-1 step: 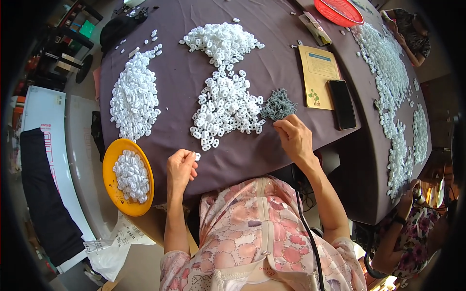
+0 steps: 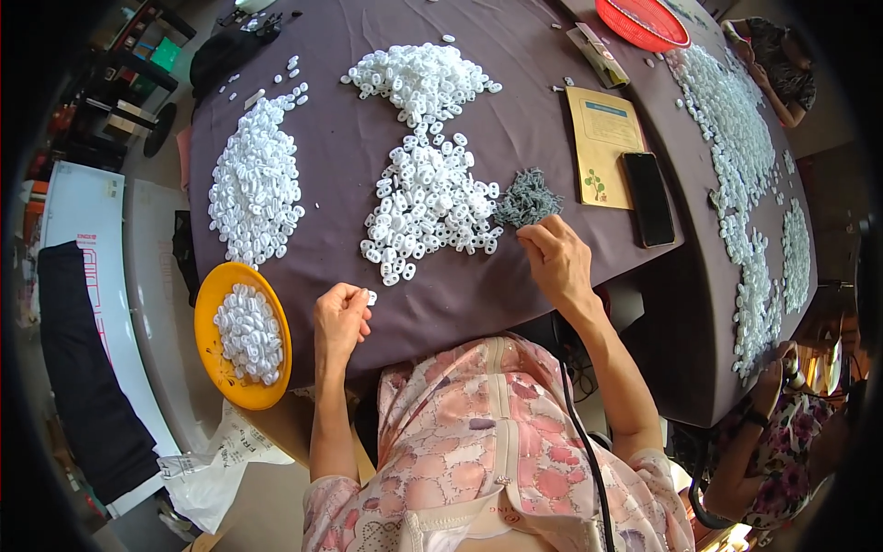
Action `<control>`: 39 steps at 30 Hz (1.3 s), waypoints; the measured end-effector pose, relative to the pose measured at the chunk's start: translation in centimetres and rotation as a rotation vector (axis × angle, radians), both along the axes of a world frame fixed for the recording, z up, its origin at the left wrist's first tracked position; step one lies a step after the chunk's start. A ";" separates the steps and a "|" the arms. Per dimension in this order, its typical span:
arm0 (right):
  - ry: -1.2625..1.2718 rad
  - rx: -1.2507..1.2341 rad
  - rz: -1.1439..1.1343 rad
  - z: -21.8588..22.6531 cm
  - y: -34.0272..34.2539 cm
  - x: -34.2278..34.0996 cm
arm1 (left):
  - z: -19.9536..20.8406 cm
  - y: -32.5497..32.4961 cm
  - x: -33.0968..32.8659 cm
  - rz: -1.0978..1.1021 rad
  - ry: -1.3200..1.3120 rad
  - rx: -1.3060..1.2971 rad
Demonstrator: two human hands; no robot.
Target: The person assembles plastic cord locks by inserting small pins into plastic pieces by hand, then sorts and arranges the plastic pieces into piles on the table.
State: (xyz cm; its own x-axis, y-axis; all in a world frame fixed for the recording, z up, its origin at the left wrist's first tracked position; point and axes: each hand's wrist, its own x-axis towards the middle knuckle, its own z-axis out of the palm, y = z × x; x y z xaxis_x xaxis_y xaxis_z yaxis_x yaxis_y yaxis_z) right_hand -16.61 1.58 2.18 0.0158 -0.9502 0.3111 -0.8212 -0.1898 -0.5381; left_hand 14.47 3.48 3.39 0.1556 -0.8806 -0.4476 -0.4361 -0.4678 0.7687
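Pinched between the thumb and finger of my left hand (image 2: 341, 322) is a small white oval plastic piece (image 2: 372, 298), held above the table's near edge. My right hand (image 2: 559, 264) is closed at the near side of a heap of small grey pieces (image 2: 529, 197); whatever its fingertips hold is hidden. Between and beyond my hands lies a pile of white oval pieces with holes (image 2: 428, 207), joined to another pile (image 2: 418, 78) farther back. To the left of my left hand, an orange plate (image 2: 210, 342) carries more white pieces.
A long white heap (image 2: 255, 184) lies at the left. On the right are a black phone (image 2: 649, 198), a tan envelope (image 2: 598, 138) and a red basket (image 2: 644, 23). More white pieces (image 2: 736, 138) cover the far-right table, where two other people (image 2: 782, 69) sit.
My left hand has shifted very slightly left with the white oval piece. My right hand stays in place by the grey heap.
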 end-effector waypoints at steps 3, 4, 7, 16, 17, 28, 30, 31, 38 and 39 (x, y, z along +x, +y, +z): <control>0.077 0.016 0.001 -0.3 -0.4 0.5 | 0.4 0.0 -0.2 0.025 -0.100 -0.054; 0.092 0.030 0.002 -0.4 -0.5 0.5 | 0.6 0.0 -0.2 0.023 -0.153 -0.080; 0.111 0.067 -0.013 -0.3 -0.5 0.3 | -0.9 0.2 -0.3 -0.066 -0.439 -0.462; 0.082 -0.027 0.049 -0.9 0.0 0.5 | -1.1 -2.0 -9.6 -0.268 -0.243 -0.741; 0.080 -0.029 0.050 -0.8 0.2 0.4 | -1.5 -2.3 -10.3 -0.307 -0.198 -0.729; -0.200 -0.172 0.046 -2.0 1.5 -0.2 | -2.5 -1.0 -10.2 -0.334 -0.180 -0.765; -0.210 -0.191 0.051 -2.3 1.5 -0.3 | -2.2 -1.9 -9.8 -0.306 -0.221 -0.738; -0.212 -0.209 0.051 -2.4 1.6 -0.4 | -1.6 -2.5 -9.7 -0.295 -0.253 -0.756; -0.207 -0.220 0.063 -2.6 1.4 -0.3 | -1.9 -5.7 -10.4 -0.327 -0.497 -0.726; -0.203 -0.221 0.071 -2.6 1.4 -0.3 | -2.0 -5.8 -10.3 -0.331 -0.505 -0.697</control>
